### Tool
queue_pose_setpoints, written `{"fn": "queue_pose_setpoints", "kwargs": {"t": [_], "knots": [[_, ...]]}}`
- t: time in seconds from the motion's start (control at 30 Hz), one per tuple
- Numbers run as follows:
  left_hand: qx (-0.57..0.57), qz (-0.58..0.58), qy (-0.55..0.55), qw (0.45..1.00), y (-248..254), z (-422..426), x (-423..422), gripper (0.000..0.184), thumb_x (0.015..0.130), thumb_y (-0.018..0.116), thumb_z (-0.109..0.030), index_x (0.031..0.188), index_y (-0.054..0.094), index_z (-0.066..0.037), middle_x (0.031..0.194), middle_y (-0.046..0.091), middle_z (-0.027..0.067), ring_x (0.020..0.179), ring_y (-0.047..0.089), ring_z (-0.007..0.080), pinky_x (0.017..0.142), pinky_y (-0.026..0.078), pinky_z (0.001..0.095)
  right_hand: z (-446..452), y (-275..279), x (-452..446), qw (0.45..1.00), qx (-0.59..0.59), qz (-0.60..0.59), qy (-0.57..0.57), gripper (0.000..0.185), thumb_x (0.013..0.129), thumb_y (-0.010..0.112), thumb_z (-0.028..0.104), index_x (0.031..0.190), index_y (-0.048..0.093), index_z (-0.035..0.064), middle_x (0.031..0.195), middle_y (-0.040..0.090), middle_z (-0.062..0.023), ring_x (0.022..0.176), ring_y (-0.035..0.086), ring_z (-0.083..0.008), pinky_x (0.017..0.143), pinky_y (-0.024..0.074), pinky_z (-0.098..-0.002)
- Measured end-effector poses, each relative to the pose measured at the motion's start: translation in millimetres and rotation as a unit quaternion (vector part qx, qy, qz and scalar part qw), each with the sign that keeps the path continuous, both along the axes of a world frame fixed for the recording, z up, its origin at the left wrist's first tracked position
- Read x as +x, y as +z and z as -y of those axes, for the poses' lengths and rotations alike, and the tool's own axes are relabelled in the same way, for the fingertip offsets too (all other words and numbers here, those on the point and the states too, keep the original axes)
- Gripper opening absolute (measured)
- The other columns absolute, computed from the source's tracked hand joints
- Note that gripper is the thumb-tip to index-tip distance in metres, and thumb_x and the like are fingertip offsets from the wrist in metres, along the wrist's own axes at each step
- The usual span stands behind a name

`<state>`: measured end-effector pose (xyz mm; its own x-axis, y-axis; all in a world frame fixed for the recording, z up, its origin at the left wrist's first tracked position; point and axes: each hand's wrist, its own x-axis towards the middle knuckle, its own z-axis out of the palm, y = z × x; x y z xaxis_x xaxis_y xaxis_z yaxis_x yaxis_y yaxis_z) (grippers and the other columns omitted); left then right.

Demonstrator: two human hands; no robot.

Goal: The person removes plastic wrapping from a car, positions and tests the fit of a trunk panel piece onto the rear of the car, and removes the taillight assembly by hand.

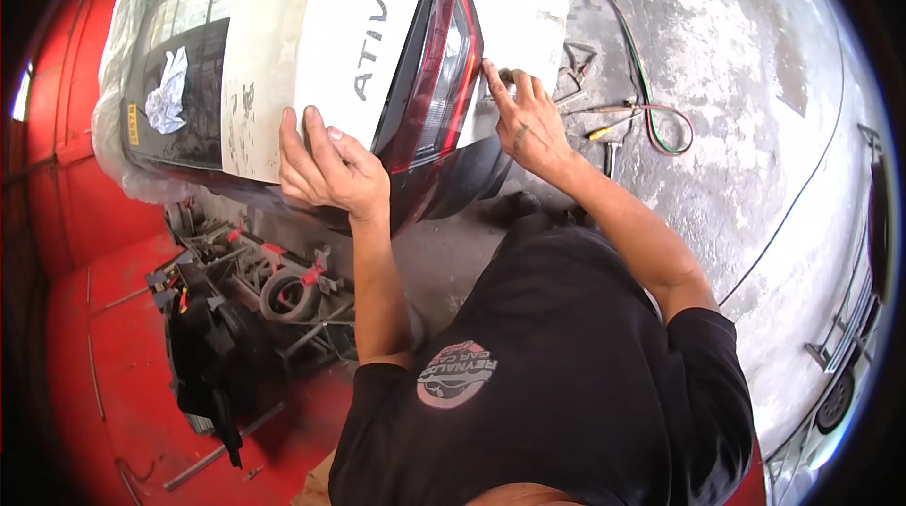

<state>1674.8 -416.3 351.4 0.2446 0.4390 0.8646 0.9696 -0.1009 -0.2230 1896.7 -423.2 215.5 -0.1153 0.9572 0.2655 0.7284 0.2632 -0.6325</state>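
A white car's rear fills the top of the head view, its trunk lid (326, 43) marked with dark "ATIV" letters. My left hand (326, 166) rests on the lid's lower edge, fingers stretched out and holding nothing. The red and clear tail light (444, 72) sits in the car's corner, between my two hands. At its outer edge, the index finger of my right hand (530, 124) points along the seam with the white side panel (524, 6). That hand's other fingers are bent over the panel, and nothing shows in its grasp.
Crumpled paper (168, 95) lies on the rear window. Hoses (646, 100) and a hammer-like tool (612, 159) lie on the worn concrete floor to the right. At lower left are a tire (290, 295), metal parts and a black plastic piece (212, 355) near red surfaces.
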Motion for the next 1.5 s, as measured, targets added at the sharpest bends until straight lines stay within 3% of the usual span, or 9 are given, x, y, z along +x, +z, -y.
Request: {"fn": "queue_pose_setpoints", "kwargs": {"t": [0.4,0.6,0.9,1.1,1.3,1.5], "knots": [[-0.008,0.012,-0.013,1.000,2,1,1,0.032,0.098,0.056,-0.014,0.126,0.070,-0.009,0.136,0.065,0.0129,0.111,0.062,0.0318,0.093,0.041,0.0432,25,3,-10,0.998,0.055,0.023,0.001,0.089,0.079,0.061,-0.001,0.162,0.031,0.0073,0.134,0.048,-0.0248,0.119,0.053,-0.0428,0.102,0.0496,-0.0475],[-0.013,0.016,-0.016,1.000,1,2,0,0.032,0.100,0.056,-0.015,0.128,0.069,-0.009,0.140,0.063,0.0106,0.111,0.061,0.0320,0.094,0.040,0.0447,16,9,-5,1.000,0.001,0.019,0.013,0.087,0.081,0.060,0.005,0.163,0.028,0.0073,0.131,0.047,-0.0271,0.120,0.053,-0.0416,0.098,0.0511,-0.0494],[-0.013,0.018,-0.028,0.999,1,2,-1,0.031,0.100,0.056,-0.015,0.127,0.070,-0.009,0.140,0.063,0.0114,0.112,0.060,0.0317,0.096,0.039,0.0446,18,0,-2,1.000,0.014,0.000,0.011,0.084,0.081,0.061,0.001,0.160,0.035,0.0111,0.141,0.046,-0.0257,0.122,0.053,-0.0425,0.099,0.0518,-0.0487],[-0.004,0.019,-0.029,0.999,1,2,0,0.030,0.098,0.057,-0.015,0.124,0.072,-0.009,0.137,0.065,0.0123,0.115,0.060,0.0315,0.096,0.039,0.0430,50,-13,-5,0.999,0.019,0.017,0.025,0.079,0.082,0.061,-0.001,0.157,0.042,0.0145,0.153,0.037,-0.0281,0.139,0.043,-0.0456,0.107,0.0487,-0.0507],[-0.012,0.024,-0.037,0.999,3,4,0,0.030,0.098,0.058,-0.016,0.124,0.071,-0.008,0.137,0.064,0.0128,0.116,0.060,0.0322,0.097,0.039,0.0448,61,-26,-9,1.000,0.017,0.009,0.022,0.077,0.082,0.060,0.002,0.155,0.042,0.0153,0.159,0.030,-0.0280,0.146,0.036,-0.0490,0.109,0.0460,-0.0541],[-0.022,0.029,-0.049,0.998,4,6,-2,0.031,0.097,0.060,-0.015,0.126,0.071,-0.008,0.140,0.063,0.0126,0.117,0.060,0.0322,0.099,0.039,0.0459,62,-30,-6,0.999,0.006,0.027,0.024,0.072,0.087,0.059,0.002,0.156,0.042,0.0115,0.161,0.031,-0.0266,0.150,0.032,-0.0440,0.111,0.0452,-0.0530]]}}
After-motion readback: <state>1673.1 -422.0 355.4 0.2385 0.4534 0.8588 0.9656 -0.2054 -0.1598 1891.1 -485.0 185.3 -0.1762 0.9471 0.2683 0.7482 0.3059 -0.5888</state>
